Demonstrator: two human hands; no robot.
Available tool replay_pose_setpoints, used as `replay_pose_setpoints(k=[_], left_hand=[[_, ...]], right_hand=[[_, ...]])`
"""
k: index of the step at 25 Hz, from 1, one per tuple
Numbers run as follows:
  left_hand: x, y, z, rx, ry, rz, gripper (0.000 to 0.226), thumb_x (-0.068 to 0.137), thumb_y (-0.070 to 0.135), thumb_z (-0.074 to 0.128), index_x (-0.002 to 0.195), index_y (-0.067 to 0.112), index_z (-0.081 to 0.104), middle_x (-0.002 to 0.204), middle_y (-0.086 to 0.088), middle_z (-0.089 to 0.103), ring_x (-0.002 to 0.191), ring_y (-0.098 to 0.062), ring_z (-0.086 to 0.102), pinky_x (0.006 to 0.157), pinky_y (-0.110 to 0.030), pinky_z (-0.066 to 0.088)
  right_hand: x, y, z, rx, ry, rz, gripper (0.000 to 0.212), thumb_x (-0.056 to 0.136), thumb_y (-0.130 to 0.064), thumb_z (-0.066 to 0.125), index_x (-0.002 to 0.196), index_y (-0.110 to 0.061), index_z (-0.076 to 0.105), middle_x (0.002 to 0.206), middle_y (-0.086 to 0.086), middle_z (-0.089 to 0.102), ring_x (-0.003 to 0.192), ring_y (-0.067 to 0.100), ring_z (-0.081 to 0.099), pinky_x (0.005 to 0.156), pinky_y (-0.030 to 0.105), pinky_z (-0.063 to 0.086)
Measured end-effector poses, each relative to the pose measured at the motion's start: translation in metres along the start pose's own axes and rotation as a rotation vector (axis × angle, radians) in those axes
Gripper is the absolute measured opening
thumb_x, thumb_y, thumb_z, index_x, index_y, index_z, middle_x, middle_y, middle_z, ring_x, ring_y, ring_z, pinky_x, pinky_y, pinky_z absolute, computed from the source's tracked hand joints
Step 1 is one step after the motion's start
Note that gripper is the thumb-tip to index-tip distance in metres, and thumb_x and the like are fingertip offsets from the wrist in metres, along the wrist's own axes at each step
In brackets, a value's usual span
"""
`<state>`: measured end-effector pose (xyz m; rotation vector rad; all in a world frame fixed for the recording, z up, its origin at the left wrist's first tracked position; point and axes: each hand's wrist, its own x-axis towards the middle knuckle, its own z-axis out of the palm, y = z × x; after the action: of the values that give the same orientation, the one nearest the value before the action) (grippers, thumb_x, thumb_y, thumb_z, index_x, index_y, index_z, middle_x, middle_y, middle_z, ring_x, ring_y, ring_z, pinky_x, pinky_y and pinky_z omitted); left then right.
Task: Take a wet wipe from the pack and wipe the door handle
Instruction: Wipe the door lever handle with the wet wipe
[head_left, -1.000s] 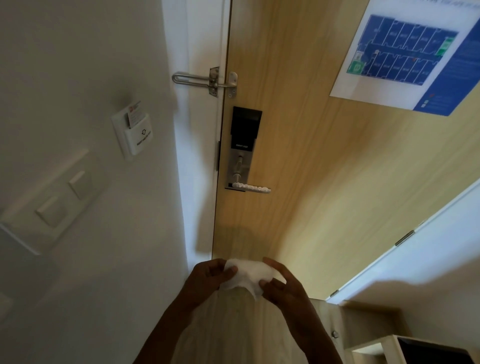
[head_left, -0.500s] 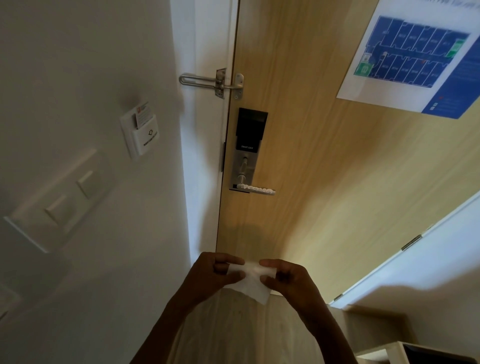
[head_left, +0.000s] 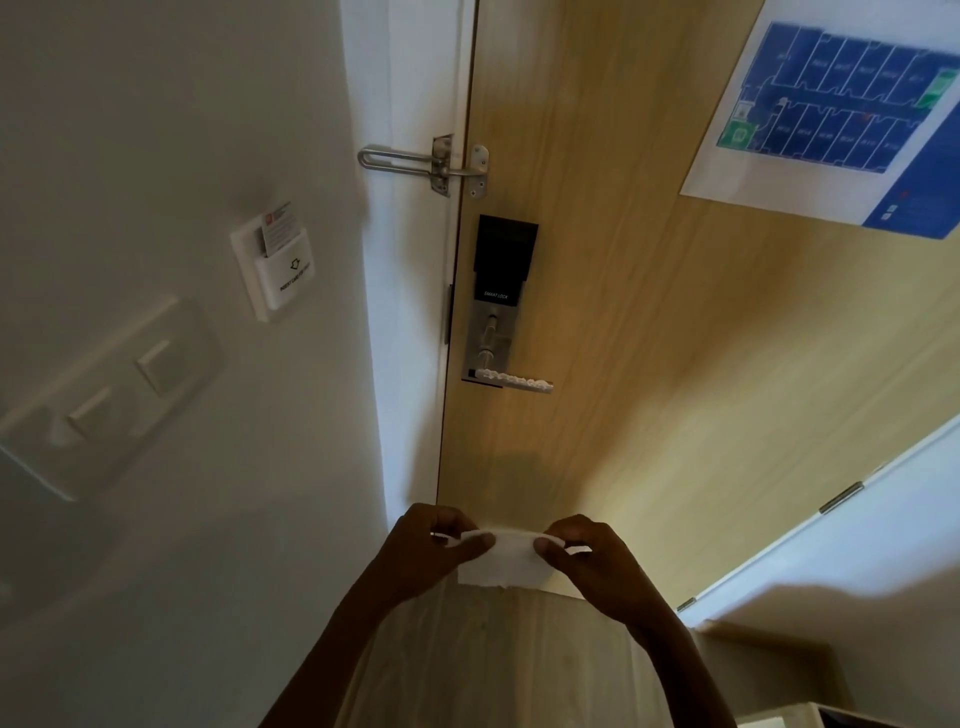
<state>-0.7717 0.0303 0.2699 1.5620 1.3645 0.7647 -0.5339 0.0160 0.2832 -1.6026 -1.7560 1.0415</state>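
The wooden door (head_left: 649, 322) fills most of what I can see, shut against a white frame (head_left: 410, 312), with a plain white wall (head_left: 156, 104) running off to the left. High on the door at the right hangs a floor plan sheet (head_left: 841, 109), blue and white, cut off by the picture's edge and too blurred to read. Low on the right a white panel (head_left: 857, 545) with small metal hinges slants across the corner; I can't tell whether it is a cupboard or another door.

On the wall sits a pale switch plate (head_left: 114, 395), soft and out of focus, and above it a key card holder (head_left: 275, 267) with a card standing in its slot. A metal swing latch (head_left: 431, 163) bridges frame and door. Below it is the lock plate (head_left: 498, 301), black above and silver beneath, and at its foot the door handle (head_left: 514, 380) sticks out to the right, coated in something white and lumpy that I can't identify.

Well below the handle, the left hand (head_left: 431, 556) and right hand (head_left: 597, 566) are held apart, each pinching one upper corner of the wet wipe (head_left: 506, 564), which hangs stretched flat between them. The fingertips are partly hidden behind the wipe. Both forearms run out of the bottom edge.
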Motion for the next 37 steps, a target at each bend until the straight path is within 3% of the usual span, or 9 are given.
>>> replay_pose_setpoints(k=[3,7,11,18,22,26,30,34,37], left_hand=[[0.002,0.009,0.008,-0.141,-0.042,-0.056,0.011,0.08,0.032,0.074,0.08,0.022,0.071,0.074,0.005,0.073,0.078,-0.014,0.073,0.071,-0.023,0.06],[0.007,0.017,0.023,-0.255,0.001,-0.153,0.025,0.079,0.025,0.076,0.098,0.009,0.073,0.085,-0.007,0.078,0.08,-0.021,0.075,0.075,-0.038,0.062],[0.015,0.029,0.042,-0.239,0.07,-0.162,0.027,0.08,0.027,0.075,0.101,0.01,0.074,0.086,-0.007,0.077,0.08,-0.02,0.075,0.074,-0.04,0.062],[0.027,0.043,0.056,-0.275,0.165,-0.167,0.024,0.082,0.025,0.073,0.101,0.01,0.074,0.091,-0.005,0.077,0.08,-0.018,0.075,0.072,-0.032,0.062],[0.05,0.042,0.051,-0.262,0.161,-0.17,0.013,0.08,0.02,0.075,0.092,0.014,0.075,0.078,-0.002,0.078,0.067,-0.018,0.075,0.065,-0.027,0.062],[0.095,0.033,0.03,-0.281,0.062,-0.161,0.01,0.083,0.011,0.071,0.091,0.015,0.075,0.076,0.001,0.078,0.068,-0.019,0.075,0.061,-0.022,0.059],[0.142,0.021,0.001,-0.329,0.044,-0.141,0.014,0.088,0.008,0.064,0.098,0.013,0.073,0.081,-0.001,0.078,0.074,-0.021,0.075,0.064,-0.025,0.06],[0.182,0.017,-0.031,-0.437,0.217,-0.169,0.018,0.089,0.007,0.063,0.106,0.008,0.068,0.091,-0.009,0.074,0.073,-0.017,0.072,0.063,-0.021,0.058],[0.211,0.017,-0.041,-0.388,0.248,-0.172,0.015,0.091,0.009,0.061,0.099,0.018,0.069,0.094,-0.009,0.072,0.085,-0.023,0.07,0.073,-0.027,0.056]], right_hand=[[0.004,0.008,-0.007,0.087,-0.063,0.017,0.017,0.094,-0.032,0.056,0.096,-0.021,0.07,0.1,-0.003,0.068,0.094,0.011,0.063,0.077,0.016,0.051],[0.006,0.018,-0.013,0.433,-0.103,0.165,0.027,0.093,-0.037,0.054,0.106,-0.015,0.064,0.106,0.01,0.067,0.1,0.024,0.065,0.086,0.038,0.057],[0.01,0.033,-0.028,0.625,-0.239,0.201,0.048,0.08,-0.042,0.073,0.117,-0.014,0.063,0.112,0.009,0.071,0.104,0.026,0.067,0.086,0.039,0.056],[0.043,0.037,-0.051,0.64,-0.291,0.234,0.056,0.075,-0.044,0.075,0.121,-0.015,0.06,0.117,0.01,0.068,0.109,0.029,0.063,0.093,0.047,0.053],[0.061,0.032,-0.058,0.555,-0.197,0.222,0.057,0.075,-0.046,0.074,0.121,-0.018,0.058,0.119,0.01,0.065,0.109,0.028,0.062,0.088,0.047,0.056],[0.084,0.022,-0.062,0.567,-0.072,0.207,0.023,0.089,-0.022,0.065,0.112,-0.02,0.063,0.114,0.01,0.068,0.104,0.026,0.065,0.087,0.047,0.056],[0.11,0.006,-0.069,0.618,0.232,0.151,0.018,0.093,-0.015,0.058,0.107,-0.014,0.069,0.097,0.004,0.074,0.097,0.021,0.068,0.081,0.038,0.057],[0.15,-0.014,-0.068,0.089,0.55,-0.083,0.024,0.097,-0.016,0.054,0.117,-0.011,0.067,0.112,0.001,0.071,0.105,0.01,0.064,0.087,0.018,0.05],[0.182,-0.023,-0.052,-0.076,0.486,-0.29,0.035,0.097,-0.003,0.047,0.127,-0.014,0.061,0.13,-0.003,0.061,0.121,0.001,0.054,0.102,0.019,0.044]])
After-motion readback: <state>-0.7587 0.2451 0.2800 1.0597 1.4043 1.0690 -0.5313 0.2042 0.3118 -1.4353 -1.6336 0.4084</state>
